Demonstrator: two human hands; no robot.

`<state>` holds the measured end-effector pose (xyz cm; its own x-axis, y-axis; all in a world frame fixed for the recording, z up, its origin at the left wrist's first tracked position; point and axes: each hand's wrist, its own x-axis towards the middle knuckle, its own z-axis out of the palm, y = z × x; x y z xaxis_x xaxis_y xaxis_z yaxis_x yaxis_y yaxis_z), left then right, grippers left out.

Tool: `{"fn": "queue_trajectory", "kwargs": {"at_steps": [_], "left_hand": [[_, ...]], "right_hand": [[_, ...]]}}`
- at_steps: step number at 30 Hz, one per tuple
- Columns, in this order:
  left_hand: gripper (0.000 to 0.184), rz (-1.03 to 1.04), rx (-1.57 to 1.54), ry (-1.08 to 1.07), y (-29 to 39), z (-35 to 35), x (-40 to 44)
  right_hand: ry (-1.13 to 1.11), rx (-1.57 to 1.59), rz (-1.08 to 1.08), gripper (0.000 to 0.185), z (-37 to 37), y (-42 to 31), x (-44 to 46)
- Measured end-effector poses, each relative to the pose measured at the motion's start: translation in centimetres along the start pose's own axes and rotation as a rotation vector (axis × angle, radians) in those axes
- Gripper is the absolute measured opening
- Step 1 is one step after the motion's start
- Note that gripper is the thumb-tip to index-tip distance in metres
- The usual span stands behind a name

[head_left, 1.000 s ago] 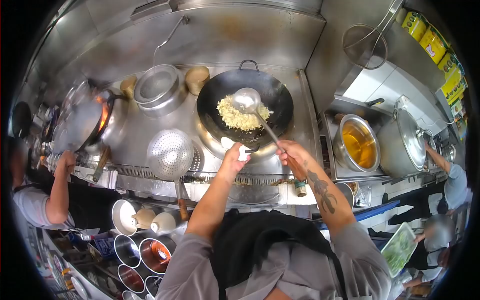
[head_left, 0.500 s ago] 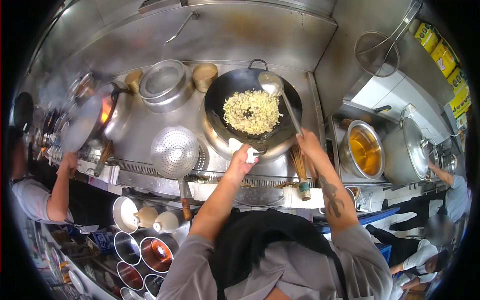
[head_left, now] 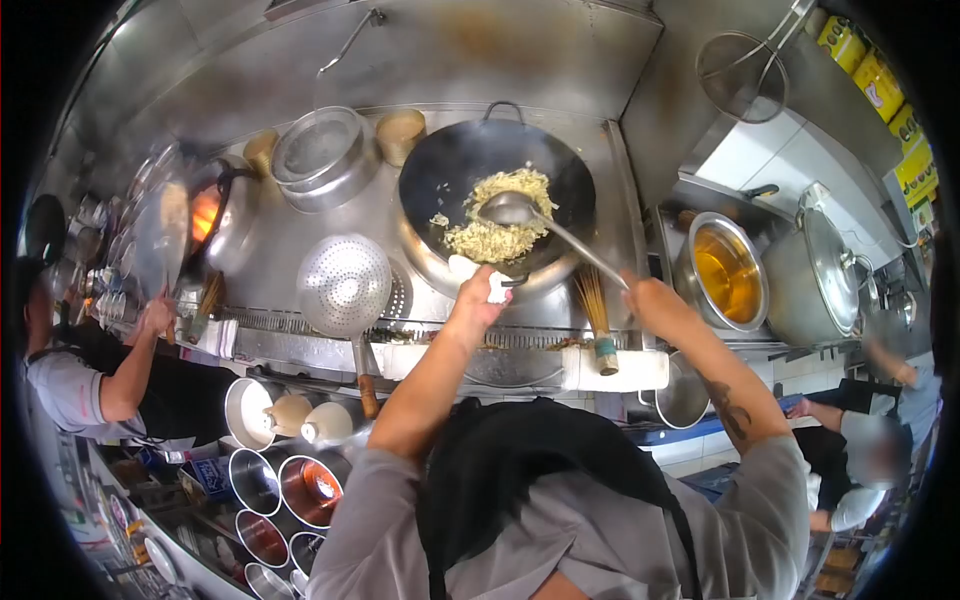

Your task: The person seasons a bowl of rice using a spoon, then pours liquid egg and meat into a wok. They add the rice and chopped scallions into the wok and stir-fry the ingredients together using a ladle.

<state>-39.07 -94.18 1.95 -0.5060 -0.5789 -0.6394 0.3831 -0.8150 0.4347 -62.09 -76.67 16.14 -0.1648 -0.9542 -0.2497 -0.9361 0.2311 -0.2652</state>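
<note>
A black wok (head_left: 425,160) on the burner holds pale yellow chopped food (head_left: 495,241). My left hand (head_left: 478,300) is closed on a white cloth (head_left: 462,268) at the wok's near handle (head_left: 515,282). Wrapped round the handle of a metal ladle (head_left: 512,208), my right hand (head_left: 655,305) is to the right of the wok's near edge. The ladle's bowl rests in the middle of the food, its long shaft slanting down to the right. A bamboo brush (head_left: 601,325) lies between my two hands on the stove's front edge.
A perforated strainer (head_left: 345,285) lies left of the wok, with a lidded pot (head_left: 322,160) behind it. At right stand a bowl of amber liquid (head_left: 725,275) and a large pot (head_left: 815,290). A co-worker (head_left: 125,385) works at a flaming burner on the left.
The ladle has moved from the wok's right rim down into the food, which is now pushed into an uneven heap. My right hand has shifted right and nearer to me. The left co-worker's wok has tilted.
</note>
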Motion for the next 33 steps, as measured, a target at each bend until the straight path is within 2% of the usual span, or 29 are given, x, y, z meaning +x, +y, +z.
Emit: {"fn": "queue_trajectory", "kwargs": {"at_steps": [1,3,4,6,8,9,11,12,14,15,16,17,18,19,22,24,25,27,28,29,30,31,33], "left_hand": [[0.015,0.029,-0.013,0.010,-0.7,1.1,-2.1],[0.017,-0.004,-0.028,-0.181,-2.2,1.5,-8.3],[0.017,-0.042,-0.045,-0.085,-1.5,4.4,-13.3],[0.017,0.518,0.575,-0.203,-2.3,0.9,-9.7],[0.015,0.061,-0.065,-0.085,0.1,2.9,-6.7],[0.014,0.030,-0.119,-0.009,-0.2,2.5,-5.7],[0.011,-0.011,0.000,-0.149,-1.4,2.6,-10.1],[0.010,-0.040,-0.038,-0.106,-1.5,4.3,-12.9],[0.010,0.293,0.230,-0.282,-1.3,2.3,-7.8],[0.009,0.075,-0.023,-0.193,-0.8,2.3,-6.0],[0.008,0.122,0.017,-0.200,-3.3,-0.2,-4.8],[0.008,0.310,0.339,-0.228,-5.9,-2.7,-5.6],[0.008,0.319,0.427,-0.200,-7.3,-3.5,-7.9],[0.011,-0.058,-0.011,-0.227,-7.0,-3.3,-10.3],[0.022,-0.067,-0.151,-0.019,-4.1,1.5,-13.6],[0.018,-0.013,-0.109,0.017,0.3,4.7,-10.5],[0.019,-0.061,-0.120,-0.141,0.4,2.9,-6.5],[0.020,0.134,-0.096,-0.216,-5.1,-2.4,-3.0],[0.019,-0.072,-0.133,-0.162,-6.7,-4.4,-3.6],[0.017,-0.064,0.000,-0.147,-7.7,-5.0,-6.8],[0.016,-0.113,-0.046,-0.200,-8.2,-5.4,-8.9],[0.014,-0.094,0.039,-0.077,-6.7,-1.0,-14.0],[0.015,-0.033,-0.009,0.020,-4.5,0.0,-12.6]], "right_hand": [[0.016,-0.086,0.003,0.038,-0.6,0.6,0.0],[0.045,-0.113,-0.051,0.039,-1.6,0.1,0.1],[0.049,-0.095,-0.069,0.040,-2.7,-0.7,-0.5],[0.032,-0.014,-0.132,0.040,-3.3,-1.4,-3.0],[0.052,0.081,-0.248,0.039,-4.7,-1.6,-4.3],[-0.035,0.106,-0.277,0.039,-4.9,-1.6,-6.0],[-0.115,0.112,-0.352,0.040,-7.4,-0.2,-7.0],[-0.151,0.137,-0.388,0.042,-7.9,0.5,-6.8],[-0.137,0.002,-0.246,0.042,-7.1,0.5,-1.3],[-0.123,-0.058,-0.164,0.043,-5.5,0.3,-0.2],[-0.085,-0.055,-0.117,0.041,-3.9,-0.3,0.1],[-0.036,-0.063,-0.074,0.040,-3.0,-0.8,0.5],[0.009,-0.068,-0.032,0.039,-2.6,-1.0,0.6],[0.000,-0.061,-0.081,0.036,-3.1,-0.9,-0.2],[-0.066,0.007,-0.238,0.029,-5.4,0.1,-2.9],[-0.077,-0.080,-0.211,0.029,-5.7,0.1,-1.4],[-0.075,-0.124,-0.195,0.029,-5.7,-0.2,-0.8],[0.005,-0.167,-0.130,0.028,-3.4,-0.6,0.2],[0.059,-0.169,-0.118,0.029,-2.2,-0.3,0.3],[0.111,-0.169,-0.112,0.030,-1.6,-0.3,0.1],[0.074,-0.196,-0.151,0.035,-2.3,-0.1,-1.1],[0.033,-0.157,-0.176,0.036,-3.9,0.1,-1.8],[-0.108,-0.057,-0.238,0.039,-5.2,-0.6,-4.2]]}}
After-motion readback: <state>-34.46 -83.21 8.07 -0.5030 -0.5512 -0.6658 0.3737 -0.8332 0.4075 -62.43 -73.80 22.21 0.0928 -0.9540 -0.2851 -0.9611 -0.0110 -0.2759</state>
